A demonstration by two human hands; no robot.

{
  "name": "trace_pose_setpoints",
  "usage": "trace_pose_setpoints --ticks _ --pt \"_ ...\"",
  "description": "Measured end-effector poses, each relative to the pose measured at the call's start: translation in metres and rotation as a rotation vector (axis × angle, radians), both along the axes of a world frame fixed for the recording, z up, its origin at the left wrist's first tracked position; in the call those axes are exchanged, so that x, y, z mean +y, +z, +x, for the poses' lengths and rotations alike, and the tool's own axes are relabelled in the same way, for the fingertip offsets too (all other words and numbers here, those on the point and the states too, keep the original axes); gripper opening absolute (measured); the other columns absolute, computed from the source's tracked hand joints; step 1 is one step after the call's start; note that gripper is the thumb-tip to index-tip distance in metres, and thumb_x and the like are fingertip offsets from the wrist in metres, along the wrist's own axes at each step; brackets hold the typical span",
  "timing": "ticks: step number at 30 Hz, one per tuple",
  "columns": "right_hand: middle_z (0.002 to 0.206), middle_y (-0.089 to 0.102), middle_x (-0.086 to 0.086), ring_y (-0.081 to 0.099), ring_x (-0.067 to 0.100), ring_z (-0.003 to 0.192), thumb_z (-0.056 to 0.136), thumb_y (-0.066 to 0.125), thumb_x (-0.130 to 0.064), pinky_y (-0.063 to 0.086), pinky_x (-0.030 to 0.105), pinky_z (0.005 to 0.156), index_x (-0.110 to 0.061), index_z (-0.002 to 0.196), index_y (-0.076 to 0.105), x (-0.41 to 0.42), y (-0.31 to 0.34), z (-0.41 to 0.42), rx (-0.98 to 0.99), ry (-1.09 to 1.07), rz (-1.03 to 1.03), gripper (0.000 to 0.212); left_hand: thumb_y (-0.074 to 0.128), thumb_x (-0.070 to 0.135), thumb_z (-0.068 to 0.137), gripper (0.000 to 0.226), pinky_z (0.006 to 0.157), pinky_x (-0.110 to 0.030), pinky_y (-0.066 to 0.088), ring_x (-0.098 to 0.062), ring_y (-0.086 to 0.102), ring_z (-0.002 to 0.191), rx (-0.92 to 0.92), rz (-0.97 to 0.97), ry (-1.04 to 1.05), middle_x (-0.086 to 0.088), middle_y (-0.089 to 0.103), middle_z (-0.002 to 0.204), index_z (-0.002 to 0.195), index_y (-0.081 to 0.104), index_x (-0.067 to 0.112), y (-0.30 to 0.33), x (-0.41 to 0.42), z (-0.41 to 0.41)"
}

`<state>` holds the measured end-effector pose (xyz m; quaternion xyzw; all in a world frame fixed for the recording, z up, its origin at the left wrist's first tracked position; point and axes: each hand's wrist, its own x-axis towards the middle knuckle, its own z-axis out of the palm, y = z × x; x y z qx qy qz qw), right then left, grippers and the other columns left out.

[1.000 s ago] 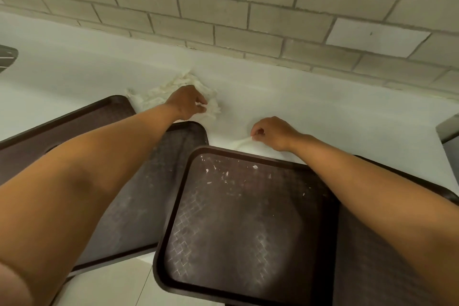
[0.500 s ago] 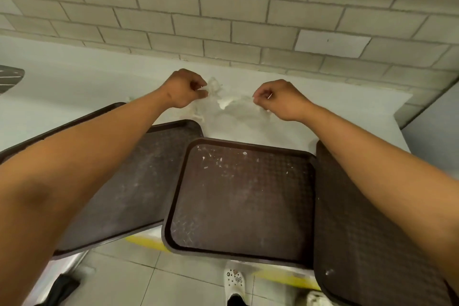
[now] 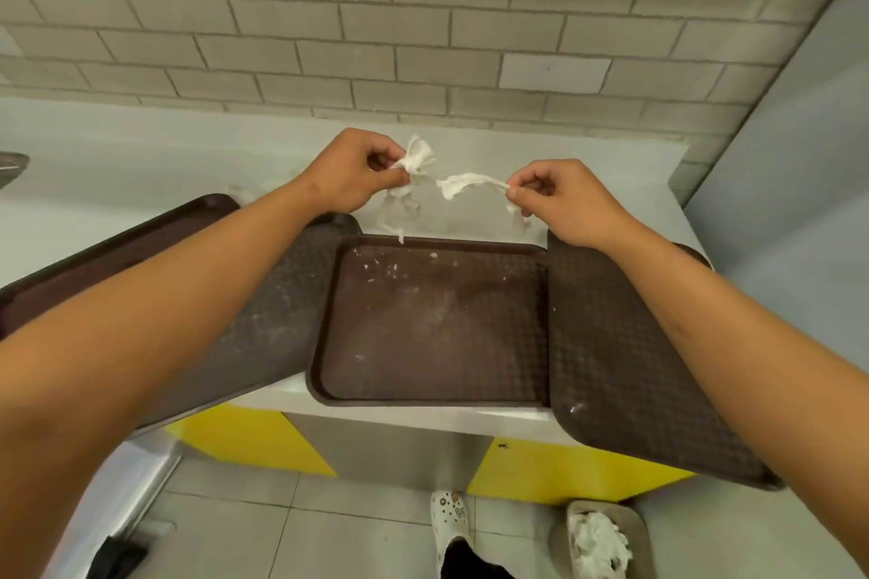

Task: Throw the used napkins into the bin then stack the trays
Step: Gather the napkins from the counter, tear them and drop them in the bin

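Observation:
My left hand (image 3: pixel 359 174) pinches a crumpled white napkin (image 3: pixel 414 165) above the counter, shreds of it hanging down. My right hand (image 3: pixel 559 197) pinches a second twisted napkin strip (image 3: pixel 463 183). Both hands are raised over the far edge of the middle brown tray (image 3: pixel 432 320), which carries white crumbs. A left brown tray (image 3: pixel 263 320) lies under my left forearm, overlapping another tray (image 3: pixel 117 244) further left. A right brown tray (image 3: pixel 625 367) overhangs the counter's front edge. The beige bin (image 3: pixel 599 541) stands on the floor at lower right with white napkins inside.
The white counter (image 3: pixel 141 155) backs onto a grey brick wall (image 3: pixel 423 24). A grey panel (image 3: pixel 799 155) rises on the right. Yellow cabinet fronts (image 3: pixel 249 442) sit below the counter. My white shoe (image 3: pixel 449 522) is on the tiled floor, left of the bin.
Both hands have lifted off the counter with napkins pinched in them. The view has pulled back and tilted down, so the floor, bin and shoe now show.

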<state>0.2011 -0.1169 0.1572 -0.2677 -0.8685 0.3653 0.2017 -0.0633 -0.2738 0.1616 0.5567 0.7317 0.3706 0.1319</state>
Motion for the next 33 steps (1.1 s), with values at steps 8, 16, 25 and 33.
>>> trace_pose_setpoints --ticks 8,16,25,33 --pt "0.088 0.074 -0.005 0.068 0.017 0.080 0.096 0.067 -0.029 0.059 0.034 0.077 -0.028 0.098 0.074 -0.026 -0.008 0.085 -0.026 -0.085 0.018 0.008 0.076 0.012 0.086 0.009 0.081 -0.039 0.054 -0.016 0.063 0.077 -0.172 -0.004 -0.140 -0.017 0.073 0.091 0.094 0.075 0.017 -0.006 -0.005 0.077" --pt "0.088 0.073 -0.010 0.070 0.015 0.084 0.096 0.066 -0.031 0.059 0.045 0.085 -0.034 0.098 0.074 -0.043 -0.036 0.178 -0.036 -0.144 -0.055 0.008 0.072 0.005 0.089 0.011 0.077 -0.029 0.056 -0.015 0.068 0.081 -0.454 -0.047 -0.224 -0.010 0.069 0.090 0.089 0.071 0.016 -0.032 0.000 0.172" --pt "0.085 0.073 -0.004 0.070 0.024 0.082 0.096 0.067 -0.026 0.058 0.052 0.083 -0.031 0.094 0.074 -0.058 -0.078 0.279 0.013 -0.175 -0.205 0.009 0.068 0.005 0.091 0.010 0.087 -0.053 0.058 -0.024 0.069 0.089 -0.587 -0.124 -0.222 -0.016 0.071 0.096 0.093 0.072 0.014 -0.072 0.001 0.289" --pt "0.086 0.073 0.000 0.070 0.024 0.083 0.095 0.069 -0.018 0.060 0.038 0.080 -0.025 0.095 0.076 -0.080 -0.124 0.368 0.057 -0.230 -0.378 0.009 0.065 -0.001 0.092 0.013 0.071 -0.031 0.059 -0.013 0.068 0.076 -0.681 -0.185 -0.183 -0.001 0.070 0.082 0.088 0.068 0.012 -0.125 -0.015 0.390"
